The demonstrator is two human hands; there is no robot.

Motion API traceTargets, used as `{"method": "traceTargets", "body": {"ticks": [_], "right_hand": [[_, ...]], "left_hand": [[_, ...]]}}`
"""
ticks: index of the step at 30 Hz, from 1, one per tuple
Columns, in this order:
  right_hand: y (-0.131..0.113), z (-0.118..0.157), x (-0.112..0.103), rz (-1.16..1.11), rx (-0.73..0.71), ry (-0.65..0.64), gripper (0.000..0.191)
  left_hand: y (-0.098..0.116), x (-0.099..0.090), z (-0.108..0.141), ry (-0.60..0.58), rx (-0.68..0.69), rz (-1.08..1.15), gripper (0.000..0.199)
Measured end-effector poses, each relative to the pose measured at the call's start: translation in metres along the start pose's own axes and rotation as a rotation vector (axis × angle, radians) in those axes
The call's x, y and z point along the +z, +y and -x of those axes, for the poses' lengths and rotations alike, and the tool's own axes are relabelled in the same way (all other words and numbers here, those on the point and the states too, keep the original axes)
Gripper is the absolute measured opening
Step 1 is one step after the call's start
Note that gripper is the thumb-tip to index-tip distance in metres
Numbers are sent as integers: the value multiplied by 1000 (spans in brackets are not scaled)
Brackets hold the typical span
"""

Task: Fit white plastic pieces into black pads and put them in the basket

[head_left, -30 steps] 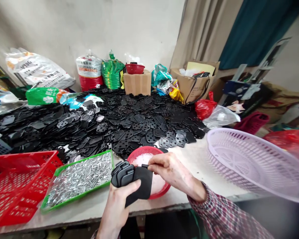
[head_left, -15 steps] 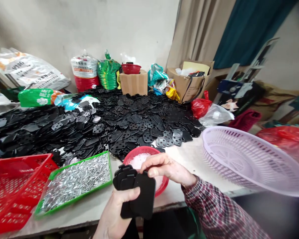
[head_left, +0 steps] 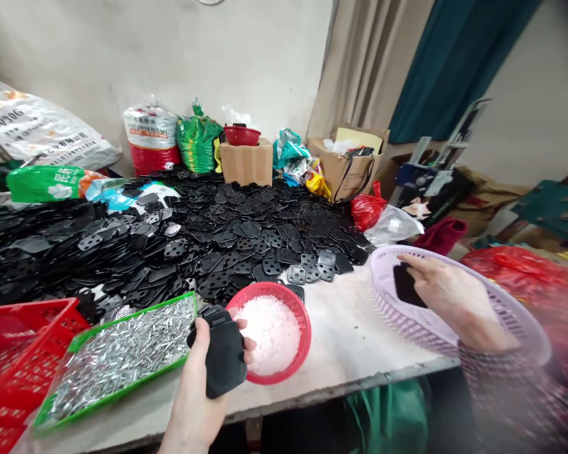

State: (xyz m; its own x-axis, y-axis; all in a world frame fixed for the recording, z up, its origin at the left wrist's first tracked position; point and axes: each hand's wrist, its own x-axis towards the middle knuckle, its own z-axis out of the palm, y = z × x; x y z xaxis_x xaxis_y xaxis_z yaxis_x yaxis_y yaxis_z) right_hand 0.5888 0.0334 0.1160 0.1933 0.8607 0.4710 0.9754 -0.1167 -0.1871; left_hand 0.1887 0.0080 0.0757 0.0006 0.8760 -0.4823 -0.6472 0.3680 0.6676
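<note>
My left hand point(head_left: 196, 384) is wrapped round a small stack of black plates point(head_left: 224, 353), held upright at the table's front edge. Over the lilac oval basket point(head_left: 525, 315) on the right, my right hand point(head_left: 447, 296) holds a single black plate point(head_left: 407, 285) by its edge, fingers closed on it. A red bowl point(head_left: 304, 315) of white granules stands just right of my left hand. To the left lies a green tray point(head_left: 116, 401) full of small metal pins.
A wide heap of black plates point(head_left: 236, 233) covers the table's back half. At the left is a red crate point(head_left: 33, 372). Bags and cardboard boxes point(head_left: 247, 162) line the wall; a red plastic bag point(head_left: 515, 271) lies beyond the basket.
My right hand has left the stack and moved right to the basket with one plate. My left hand, still holding the stack, has shifted slightly left. The view has turned a little to the right.
</note>
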Motion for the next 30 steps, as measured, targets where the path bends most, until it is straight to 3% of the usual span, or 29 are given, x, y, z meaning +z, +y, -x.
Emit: {"method": "traceTargets", "body": {"ticks": [2, 3, 6, 8, 10, 12, 19, 23, 27, 30], "right_hand": [[14, 4, 7, 100, -40, -75, 35], [9, 9, 13, 80, -66, -80, 34], [-39, 32, 39, -208, -152, -113, 33], [-83, 41, 59, -405, -228, -298, 30], [-117, 42, 81, -317, -219, -436, 29], [-135, 35, 102, -198, -176, -493, 28], [-134, 19, 150, -191, -146, -518, 47], [-130, 21, 159, -320, -75, -460, 50], [-119, 20, 166, -457, 0, -388, 48], [-109, 16, 167, -509, 29, -325, 42]], "left_hand": [[2, 1, -3, 2, 18, 15, 40], [2, 2, -5, -3, 20, 17, 39], [-2, 5, -9, 38, 17, -7, 38], [-5, 8, -8, 94, 15, -58, 42], [-8, 12, -6, 103, 6, -103, 50], [-9, 15, -4, 83, -3, -103, 55], [-5, 14, -9, 35, -1, 45, 39], [-6, 15, -9, -22, 43, 86, 38], [-7, 16, -11, -55, 43, 132, 55], [-6, 14, -15, -77, 22, 147, 51]]}}
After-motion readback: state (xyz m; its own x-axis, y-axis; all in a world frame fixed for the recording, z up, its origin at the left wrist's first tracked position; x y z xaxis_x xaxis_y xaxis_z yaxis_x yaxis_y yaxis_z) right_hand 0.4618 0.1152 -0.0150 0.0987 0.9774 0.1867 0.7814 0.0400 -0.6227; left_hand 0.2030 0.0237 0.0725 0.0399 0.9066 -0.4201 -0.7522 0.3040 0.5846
